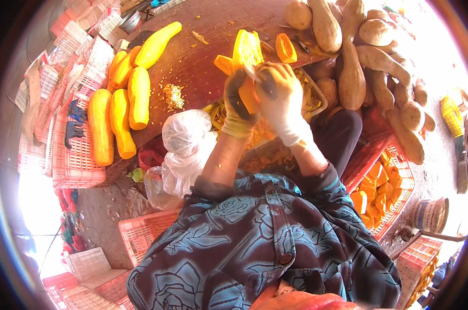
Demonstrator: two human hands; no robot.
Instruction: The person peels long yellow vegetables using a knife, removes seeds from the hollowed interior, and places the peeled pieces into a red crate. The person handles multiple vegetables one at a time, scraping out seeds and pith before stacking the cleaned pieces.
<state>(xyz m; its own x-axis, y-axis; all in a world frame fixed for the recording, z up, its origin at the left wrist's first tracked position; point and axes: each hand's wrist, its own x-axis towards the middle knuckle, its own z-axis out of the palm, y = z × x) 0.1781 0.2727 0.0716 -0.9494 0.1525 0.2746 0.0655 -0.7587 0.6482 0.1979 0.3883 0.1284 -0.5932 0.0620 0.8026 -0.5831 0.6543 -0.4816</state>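
My left hand, in a light glove with a dark palm, grips an orange piece of squash. Close against it, my right hand, also gloved, is closed around a tool whose pale, blurred metal end shows by the fingers. The tool's exact kind is unclear. Just beyond my hands is a cut squash piece with bright yellow-orange flesh. An orange wedge lies left of it, and a hollowed piece rests to the right. Below my hands, a tub holds peelings and scraps.
Several peeled yellow squashes and a seed heap lie on the red-brown table. Unpeeled tan squashes are piled right. A crate holds orange chunks. White plastic bags stand left of my forearms. Stacked crates flank the table.
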